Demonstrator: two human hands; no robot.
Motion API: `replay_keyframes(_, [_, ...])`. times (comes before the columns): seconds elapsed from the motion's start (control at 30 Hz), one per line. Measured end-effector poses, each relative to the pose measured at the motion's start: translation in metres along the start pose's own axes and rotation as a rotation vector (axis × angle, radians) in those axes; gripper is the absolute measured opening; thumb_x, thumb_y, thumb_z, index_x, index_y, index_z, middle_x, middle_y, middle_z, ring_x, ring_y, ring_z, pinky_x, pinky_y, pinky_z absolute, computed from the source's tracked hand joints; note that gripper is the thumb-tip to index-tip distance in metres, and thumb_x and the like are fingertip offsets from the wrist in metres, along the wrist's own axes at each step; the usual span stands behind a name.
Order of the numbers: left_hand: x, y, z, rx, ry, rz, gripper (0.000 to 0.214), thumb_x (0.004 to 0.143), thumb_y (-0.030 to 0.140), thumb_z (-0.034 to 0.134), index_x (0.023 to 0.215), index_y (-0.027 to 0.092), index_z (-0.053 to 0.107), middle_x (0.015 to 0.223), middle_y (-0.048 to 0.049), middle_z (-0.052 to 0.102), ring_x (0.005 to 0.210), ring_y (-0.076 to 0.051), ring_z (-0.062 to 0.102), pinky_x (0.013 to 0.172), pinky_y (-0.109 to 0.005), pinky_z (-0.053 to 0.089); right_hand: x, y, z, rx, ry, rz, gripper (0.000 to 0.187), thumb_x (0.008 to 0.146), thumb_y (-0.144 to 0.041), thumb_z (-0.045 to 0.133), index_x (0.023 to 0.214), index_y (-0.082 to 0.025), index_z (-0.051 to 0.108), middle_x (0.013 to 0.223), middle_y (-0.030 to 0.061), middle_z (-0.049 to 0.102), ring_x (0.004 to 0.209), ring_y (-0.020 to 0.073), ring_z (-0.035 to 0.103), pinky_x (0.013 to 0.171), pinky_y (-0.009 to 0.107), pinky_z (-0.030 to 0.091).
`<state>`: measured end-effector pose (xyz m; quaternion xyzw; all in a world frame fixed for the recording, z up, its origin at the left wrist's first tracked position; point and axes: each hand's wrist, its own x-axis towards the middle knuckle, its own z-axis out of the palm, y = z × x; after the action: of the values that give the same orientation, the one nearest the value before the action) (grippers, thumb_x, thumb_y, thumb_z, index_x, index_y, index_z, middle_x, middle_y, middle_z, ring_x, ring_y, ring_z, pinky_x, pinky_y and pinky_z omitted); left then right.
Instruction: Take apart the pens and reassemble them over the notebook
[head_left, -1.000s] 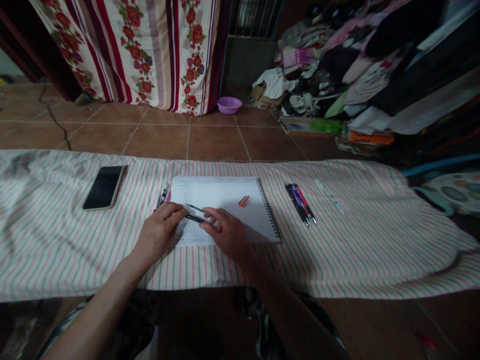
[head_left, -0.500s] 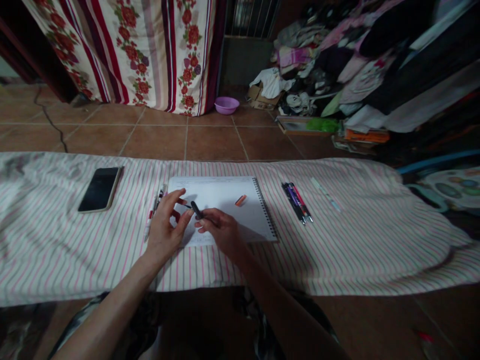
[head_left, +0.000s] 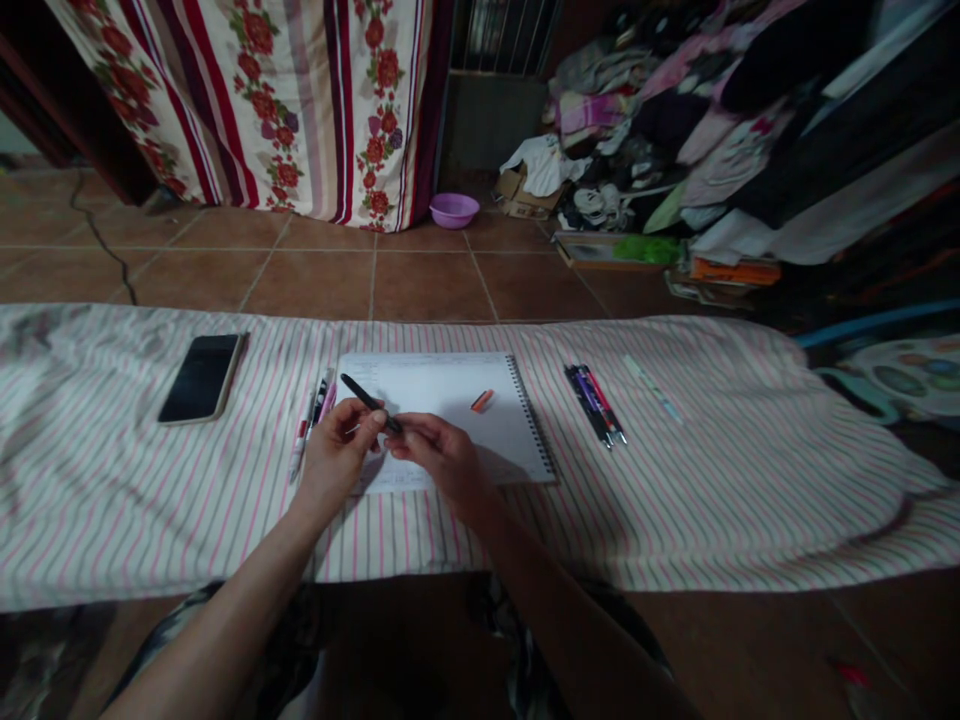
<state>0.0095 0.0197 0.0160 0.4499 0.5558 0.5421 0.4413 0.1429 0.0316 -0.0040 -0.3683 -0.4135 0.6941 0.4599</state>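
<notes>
A black pen (head_left: 360, 391) is held over the spiral notebook (head_left: 442, 372), its far end pointing up and to the left. My left hand (head_left: 341, 445) pinches the pen near its middle between thumb and fingers. Close beside it, my right hand (head_left: 439, 455) grips the pen's nearer end, which the fingers partly hide. On the notebook page lies a small orange and black piece (head_left: 481, 401), too small to name surely. Several pens (head_left: 303, 435) lie along the notebook's left edge, partly behind my left hand.
A smartphone (head_left: 201, 378) lies to the left on the striped cloth (head_left: 247, 500). Right of the notebook is a row of pens (head_left: 595, 404), and farther right a single pale pen (head_left: 652, 388). Beyond, a purple basin (head_left: 454, 210) stands on the tiled floor.
My left hand's fingers have closed on the black pen, where before they were spread beside it. More of the pen now shows, slanting up to the left.
</notes>
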Motion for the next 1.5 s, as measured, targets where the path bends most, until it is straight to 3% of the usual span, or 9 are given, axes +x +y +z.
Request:
replay_keyframes(0.17, [0.004, -0.001, -0.004, -0.038, 0.056, -0.01, 0.022, 0.072, 0.034, 0.064, 0.078, 0.014, 0.057, 0.061, 0.0004, 0.061, 0.049, -0.009, 0.051, 0.049, -0.021, 0.042, -0.001, -0.001, 0.001, 0.109, 0.001, 0.058, 0.026, 0.066, -0.028, 0.069, 0.09, -0.016, 0.066, 0.08, 0.0037, 0.071, 0.077, 0.0163, 0.067, 0.084, 0.039, 0.051])
replay_keyframes(0.47, [-0.014, 0.001, -0.008, 0.477, 0.092, 0.634, 0.011, 0.08, 0.02, 0.057, 0.09, 0.018, 0.059, 0.091, -0.0052, 0.062, 0.079, -0.015, 0.061, 0.069, -0.026, 0.05, -0.002, -0.005, 0.006, 0.325, -0.113, 0.108, 0.025, 0.064, -0.023, 0.071, 0.087, -0.016, 0.068, 0.091, 0.0054, 0.07, 0.09, 0.0184, 0.064, 0.098, 0.04, 0.042])
replay_keyframes(0.6, [-0.01, 0.002, -0.006, 0.659, -0.069, 0.66, 0.007, 0.082, 0.021, 0.053, 0.078, 0.016, 0.057, 0.071, -0.0019, 0.059, 0.066, -0.013, 0.057, 0.06, -0.025, 0.048, -0.002, -0.01, 0.005, 0.341, -0.145, 0.151, 0.025, 0.06, -0.02, 0.072, 0.084, -0.017, 0.069, 0.093, 0.0045, 0.071, 0.093, 0.0187, 0.064, 0.1, 0.039, 0.041])
replay_keyframes(0.77, [-0.008, 0.001, -0.006, 0.653, 0.0, 0.61, 0.01, 0.082, 0.024, 0.053, 0.085, 0.016, 0.059, 0.076, -0.0032, 0.061, 0.065, -0.013, 0.057, 0.062, -0.026, 0.047, -0.003, -0.014, 0.005, 0.353, -0.1, 0.173, 0.026, 0.059, -0.022, 0.073, 0.084, -0.014, 0.07, 0.091, 0.0061, 0.071, 0.095, 0.0194, 0.064, 0.101, 0.038, 0.04])
replay_keyframes(0.83, [-0.01, 0.002, -0.006, 0.601, -0.064, 0.6, 0.008, 0.08, 0.022, 0.055, 0.081, 0.017, 0.062, 0.074, -0.0029, 0.062, 0.065, -0.013, 0.057, 0.063, -0.025, 0.046, -0.003, -0.015, 0.005, 0.363, -0.107, 0.164, 0.024, 0.058, -0.022, 0.074, 0.08, -0.015, 0.07, 0.089, 0.0054, 0.072, 0.094, 0.0191, 0.064, 0.101, 0.037, 0.04])
replay_keyframes(0.97, [-0.014, 0.004, -0.004, 0.471, 0.035, 0.468, 0.01, 0.075, 0.022, 0.061, 0.083, 0.02, 0.066, 0.083, -0.0047, 0.066, 0.068, -0.015, 0.058, 0.066, -0.025, 0.045, -0.003, -0.015, 0.004, 0.351, -0.106, 0.162, 0.02, 0.06, -0.022, 0.072, 0.079, -0.016, 0.07, 0.089, 0.0043, 0.071, 0.094, 0.0176, 0.064, 0.1, 0.035, 0.041])
replay_keyframes(1.17, [-0.012, 0.002, -0.001, 0.229, 0.058, 0.194, 0.014, 0.068, 0.026, 0.068, 0.08, 0.019, 0.067, 0.064, 0.0003, 0.062, 0.055, -0.013, 0.054, 0.055, -0.023, 0.043, -0.003, -0.017, 0.001, 0.349, -0.099, 0.188, 0.022, 0.061, -0.02, 0.071, 0.082, -0.014, 0.069, 0.092, 0.0064, 0.071, 0.098, 0.0189, 0.063, 0.101, 0.036, 0.041])
replay_keyframes(1.3, [-0.009, 0.004, 0.0, -0.127, 0.086, -0.021, 0.012, 0.071, 0.024, 0.067, 0.077, 0.014, 0.062, 0.049, 0.0039, 0.056, 0.041, -0.006, 0.044, 0.042, -0.016, 0.035, -0.004, -0.02, 0.002, 0.367, -0.114, 0.199, 0.022, 0.062, -0.015, 0.069, 0.083, -0.012, 0.068, 0.091, 0.0063, 0.071, 0.097, 0.0183, 0.063, 0.104, 0.036, 0.037])
replay_keyframes(1.5, [-0.003, 0.016, -0.001, -0.767, 0.171, -0.451, 0.017, 0.084, 0.006, 0.049, 0.069, 0.01, 0.057, 0.054, 0.0012, 0.055, 0.043, -0.002, 0.049, 0.042, -0.008, 0.04, -0.008, -0.022, 0.003, 0.355, -0.129, 0.173, 0.02, 0.064, -0.014, 0.067, 0.084, -0.012, 0.067, 0.085, 0.006, 0.071, 0.089, 0.0176, 0.066, 0.1, 0.039, 0.041])
